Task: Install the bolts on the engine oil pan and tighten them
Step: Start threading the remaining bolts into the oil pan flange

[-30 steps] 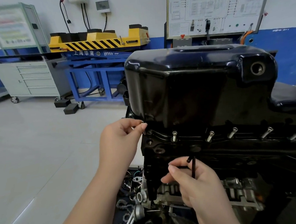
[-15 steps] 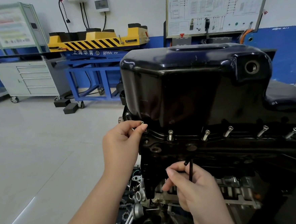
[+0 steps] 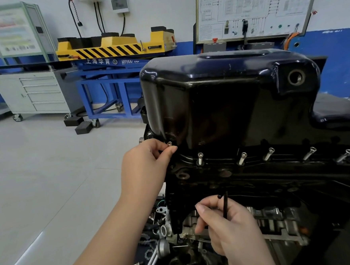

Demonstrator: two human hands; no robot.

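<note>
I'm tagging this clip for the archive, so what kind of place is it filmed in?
Probably an automotive training workshop: a black oil pan sits on an engine block, a wiring-diagram teaching board hangs on the wall, and a yellow-and-black lift platform stands beside a grey drawer cabinet.

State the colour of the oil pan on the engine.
The oil pan is glossy black, shown best in the head view.
</note>
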